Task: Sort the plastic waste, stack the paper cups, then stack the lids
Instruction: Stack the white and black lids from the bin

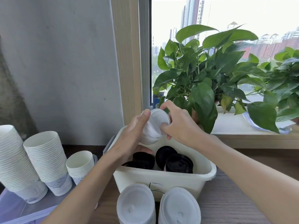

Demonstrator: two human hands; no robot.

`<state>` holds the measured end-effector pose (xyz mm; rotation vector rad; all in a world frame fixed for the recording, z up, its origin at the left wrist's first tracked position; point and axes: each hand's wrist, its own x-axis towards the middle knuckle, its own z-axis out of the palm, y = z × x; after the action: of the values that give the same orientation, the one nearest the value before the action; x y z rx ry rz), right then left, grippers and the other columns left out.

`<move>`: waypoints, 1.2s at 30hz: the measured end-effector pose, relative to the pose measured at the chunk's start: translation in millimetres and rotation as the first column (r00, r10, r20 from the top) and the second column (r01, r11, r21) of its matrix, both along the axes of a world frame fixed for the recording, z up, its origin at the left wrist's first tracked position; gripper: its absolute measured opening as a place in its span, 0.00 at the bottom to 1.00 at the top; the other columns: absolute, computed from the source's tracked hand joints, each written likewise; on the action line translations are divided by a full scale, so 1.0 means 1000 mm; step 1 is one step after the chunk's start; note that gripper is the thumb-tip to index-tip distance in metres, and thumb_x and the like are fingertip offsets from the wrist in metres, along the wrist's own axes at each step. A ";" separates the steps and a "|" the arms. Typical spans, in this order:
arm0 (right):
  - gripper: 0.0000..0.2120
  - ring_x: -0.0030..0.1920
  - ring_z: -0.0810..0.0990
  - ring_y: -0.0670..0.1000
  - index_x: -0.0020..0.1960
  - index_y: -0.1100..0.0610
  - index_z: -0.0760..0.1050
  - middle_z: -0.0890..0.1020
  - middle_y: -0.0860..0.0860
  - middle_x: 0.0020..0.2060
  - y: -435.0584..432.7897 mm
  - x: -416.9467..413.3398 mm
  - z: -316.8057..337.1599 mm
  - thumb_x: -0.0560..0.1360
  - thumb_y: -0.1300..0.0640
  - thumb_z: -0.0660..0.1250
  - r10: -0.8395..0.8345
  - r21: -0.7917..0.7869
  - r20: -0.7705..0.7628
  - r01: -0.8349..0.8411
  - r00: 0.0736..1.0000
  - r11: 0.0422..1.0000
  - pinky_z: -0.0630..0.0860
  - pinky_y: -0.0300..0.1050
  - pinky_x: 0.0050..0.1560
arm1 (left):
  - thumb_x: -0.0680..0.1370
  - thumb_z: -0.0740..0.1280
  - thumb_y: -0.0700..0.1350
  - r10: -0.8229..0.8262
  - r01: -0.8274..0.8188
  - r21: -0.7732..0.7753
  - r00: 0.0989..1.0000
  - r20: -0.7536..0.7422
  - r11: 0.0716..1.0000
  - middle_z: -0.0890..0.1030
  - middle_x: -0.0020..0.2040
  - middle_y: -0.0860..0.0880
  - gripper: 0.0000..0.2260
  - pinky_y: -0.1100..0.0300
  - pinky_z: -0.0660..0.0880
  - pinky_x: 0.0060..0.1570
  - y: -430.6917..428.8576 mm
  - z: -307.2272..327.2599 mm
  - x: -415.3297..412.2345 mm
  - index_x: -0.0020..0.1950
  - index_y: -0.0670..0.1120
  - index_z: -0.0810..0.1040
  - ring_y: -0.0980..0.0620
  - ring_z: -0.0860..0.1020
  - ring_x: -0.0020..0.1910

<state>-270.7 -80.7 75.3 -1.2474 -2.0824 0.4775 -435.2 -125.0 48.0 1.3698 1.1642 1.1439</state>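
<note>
White lids stack (153, 126) gripped by left hand (131, 138) and right hand (179, 125) over bin (161, 177) of black lids (178, 163).

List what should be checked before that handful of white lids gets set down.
1. Grip of the left hand on the held white lids: fingers wrapped round them, ok.
2. Grip of the right hand: fingertips on the top lid's rim, ok.
3. Held lids nested straight: partly hidden by fingers, cannot tell.
4. The bin below as a drop spot: only black lids show inside, not ok for white ones.
5. The white lid stacks in front of the bin: standing, tops uncovered, ok.
6. The paper cup stacks at left: apart from both hands, ok.
</note>
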 end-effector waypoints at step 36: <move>0.14 0.49 0.80 0.55 0.57 0.47 0.73 0.81 0.57 0.51 0.006 -0.015 -0.045 0.84 0.50 0.48 0.067 -0.141 -0.621 -0.196 0.781 0.970 0.81 0.53 0.48 | 0.83 0.64 0.48 0.204 -0.187 0.259 0.978 -0.040 0.948 0.80 0.56 0.49 0.10 0.56 0.81 0.32 0.022 -0.021 0.011 0.64 0.50 0.72 0.49 0.83 0.48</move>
<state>-285.9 -74.4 30.5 -0.8804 -1.5822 1.0311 -424.2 -103.4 26.7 1.5202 1.2558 1.4393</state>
